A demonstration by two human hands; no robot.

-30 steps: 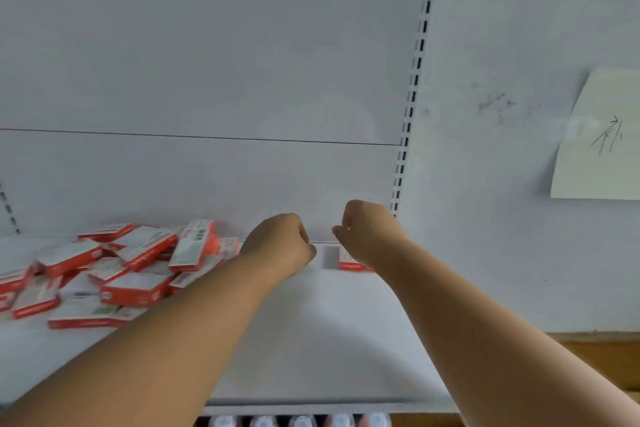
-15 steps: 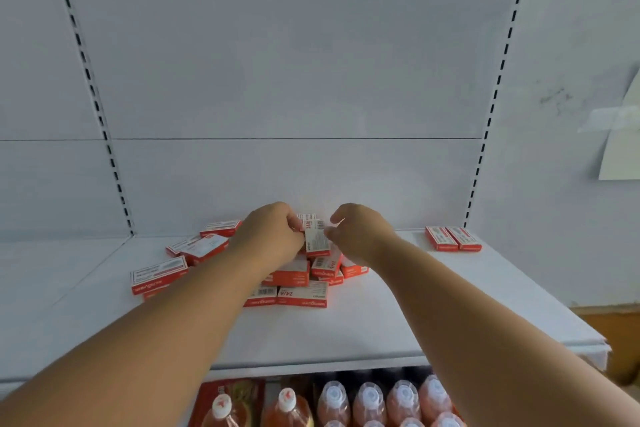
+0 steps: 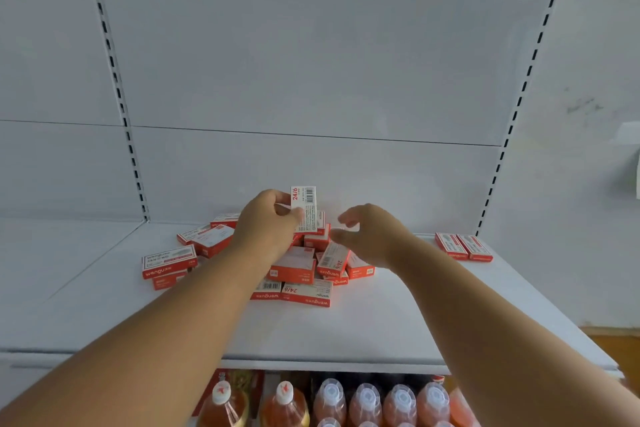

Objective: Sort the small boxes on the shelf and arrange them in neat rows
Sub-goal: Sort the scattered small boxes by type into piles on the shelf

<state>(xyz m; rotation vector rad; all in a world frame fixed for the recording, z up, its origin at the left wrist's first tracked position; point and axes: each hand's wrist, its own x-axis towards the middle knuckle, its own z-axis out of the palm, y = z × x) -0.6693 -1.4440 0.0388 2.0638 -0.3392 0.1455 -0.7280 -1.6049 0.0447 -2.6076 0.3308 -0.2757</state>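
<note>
Down at the bottom we see bottles [image 3: 365, 404] of orange and pink drink lined up under the white shelf [image 3: 346, 333]. Moving up, both forearms reach in over the shelf's front edge. Then comes the pile of boxes [image 3: 301, 270], red and white, jumbled in the middle of the shelf, some flat, some leaning on one another. Off to the left a few strays, with one box [image 3: 169, 262] lying flat on another. Far right, near the back corner, we spot two boxes [image 3: 463, 246] lying neatly side by side. Now the hands, above the pile: our left hand [image 3: 266, 229] pinches one box [image 3: 303, 208] upright, barcode face towards us, lifted clear above the heap. Our right hand [image 3: 372, 236] hovers just beside it, fingers spread and loosely curved, gripping nothing. Behind it all stands the white back panel [image 3: 311, 62] with its slotted uprights.
</note>
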